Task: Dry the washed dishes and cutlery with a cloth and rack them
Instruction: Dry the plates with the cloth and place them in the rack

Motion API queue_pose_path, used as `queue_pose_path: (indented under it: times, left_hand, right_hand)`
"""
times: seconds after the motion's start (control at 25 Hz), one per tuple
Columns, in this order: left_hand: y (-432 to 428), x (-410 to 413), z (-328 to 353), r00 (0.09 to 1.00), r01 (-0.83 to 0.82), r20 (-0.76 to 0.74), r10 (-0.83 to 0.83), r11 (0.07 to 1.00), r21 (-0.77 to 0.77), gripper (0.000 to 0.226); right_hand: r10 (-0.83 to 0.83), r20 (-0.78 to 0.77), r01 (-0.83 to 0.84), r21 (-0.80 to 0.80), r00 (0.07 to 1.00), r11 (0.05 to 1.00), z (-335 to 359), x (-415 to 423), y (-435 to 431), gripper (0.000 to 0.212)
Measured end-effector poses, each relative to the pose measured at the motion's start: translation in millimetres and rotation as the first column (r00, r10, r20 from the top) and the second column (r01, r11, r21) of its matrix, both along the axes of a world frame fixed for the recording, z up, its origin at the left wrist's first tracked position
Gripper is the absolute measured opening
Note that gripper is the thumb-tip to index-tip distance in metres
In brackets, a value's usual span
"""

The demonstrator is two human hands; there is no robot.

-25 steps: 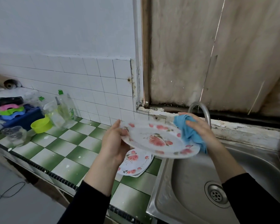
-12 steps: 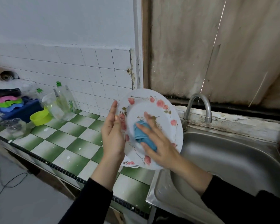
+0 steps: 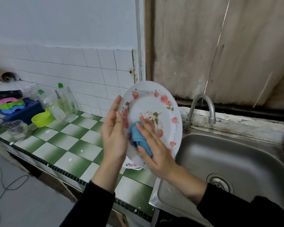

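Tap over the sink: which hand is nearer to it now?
Right. The right hand presses the cloth on the plate, just left of the tap; the left hand holds the plate's opposite edge, farther away.

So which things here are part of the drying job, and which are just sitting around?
In use: floral plate, held at its rim by the left hand; blue cloth, pressed to it by the right hand; second plate on the counter below.
Lying about: soap bottle, lime-green bowl, glass jar, blue crate, tap, sink.
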State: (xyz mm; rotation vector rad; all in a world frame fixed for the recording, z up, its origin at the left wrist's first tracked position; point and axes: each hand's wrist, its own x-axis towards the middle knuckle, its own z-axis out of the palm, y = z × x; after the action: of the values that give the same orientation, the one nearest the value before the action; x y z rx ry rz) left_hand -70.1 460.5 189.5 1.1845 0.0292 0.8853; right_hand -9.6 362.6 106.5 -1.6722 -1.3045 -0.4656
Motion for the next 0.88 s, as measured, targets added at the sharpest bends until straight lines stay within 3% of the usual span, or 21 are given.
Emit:
queue_pose_path:
  times: [0.08,0.16,0.24,0.28,0.36,0.44,0.52,0.6,0.68,0.76,0.8,0.88]
  left_hand:
    - [8,-4,5,1.0,-0.007,0.009,0.007,1.0,-0.01,0.033]
    - [5,-7,5,1.0,0.017,-0.003,-0.017,1.0,0.016,0.031]
    - [-7,-7,0,0.997,0.071,-0.018,-0.07,0.995,0.072,0.031]
    - [-16,-6,-4,0.995,0.095,-0.036,-0.092,0.989,0.115,0.033]
    - [-30,-1,-8,0.997,0.064,-0.064,-0.05,0.969,0.238,0.037]
    - [-31,3,-3,0.999,-0.011,-0.029,0.018,0.976,0.22,0.037]
    - [-15,4,3,0.999,-0.036,0.028,0.034,0.995,0.093,0.034]
    - [2,-1,6,0.998,-0.064,0.032,0.062,0.996,0.069,0.033]
    - [3,-7,4,0.999,-0.034,0.015,0.032,0.989,0.141,0.033]
    - [-11,-9,-1,0.999,0.034,-0.033,-0.027,0.974,0.224,0.034]
    - [-18,-9,-5,0.998,0.053,-0.055,-0.039,0.962,0.268,0.034]
    - [-29,-5,-9,0.997,0.047,-0.077,-0.024,0.947,0.318,0.035]
  right_hand:
    - [-0.134,0.003,0.134,-0.027,0.991,0.991,-16,29,-22,0.056]
    - [-0.375,-0.226,0.394,0.04,0.899,0.918,-7,62,-30,0.058]
    - [-0.448,-0.455,0.567,0.165,0.769,0.807,31,82,-25,0.06]
    - [-0.41,-0.526,0.588,0.227,0.745,0.776,54,81,-18,0.06]
    - [-0.255,-0.526,0.467,0.319,0.811,0.825,83,57,2,0.061]
    - [-0.112,-0.306,0.204,0.286,0.945,0.936,73,22,14,0.061]
    - [-0.068,-0.087,0.077,0.103,0.994,0.992,32,3,8,0.061]
    - [-0.194,-0.104,0.201,0.055,0.975,0.978,-1,25,-12,0.061]
    - [-0.385,-0.36,0.441,0.087,0.85,0.893,-8,63,-27,0.059]
    - [-0.463,-0.533,0.61,0.129,0.708,0.782,17,92,-32,0.062]
    - [-0.447,-0.553,0.617,0.162,0.703,0.77,33,96,-27,0.063]
    - [-0.332,-0.465,0.477,0.238,0.821,0.846,57,75,-6,0.062]
